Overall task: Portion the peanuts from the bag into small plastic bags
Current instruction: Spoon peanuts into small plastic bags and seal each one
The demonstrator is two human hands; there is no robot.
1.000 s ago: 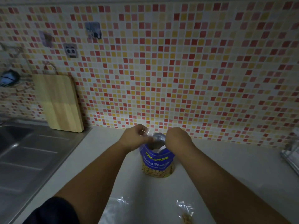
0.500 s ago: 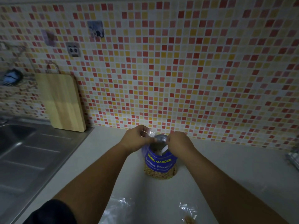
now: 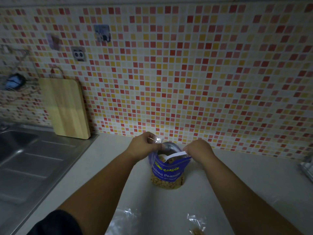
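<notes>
A blue peanut bag (image 3: pixel 167 173) stands upright on the white counter (image 3: pixel 237 184) near the tiled wall, its mouth pulled open so the silver inside shows. My left hand (image 3: pixel 144 145) pinches the bag's left top edge together with a bit of clear plastic. My right hand (image 3: pixel 198 150) grips the right top edge, where a white strip of the seal curls out. Two small clear plastic bags lie near the front: one (image 3: pixel 125 219) looks empty, the other (image 3: pixel 196 224) holds a few peanuts.
A steel sink (image 3: pixel 25 160) with its drainboard fills the left. A wooden cutting board (image 3: pixel 65 106) leans against the mosaic wall behind it. A metal rack (image 3: pixel 307 168) shows at the right edge.
My hands have drawn apart, spreading the bag's mouth wider. The white seal strip now stretches toward my right hand. The view shifted slightly to the left.
</notes>
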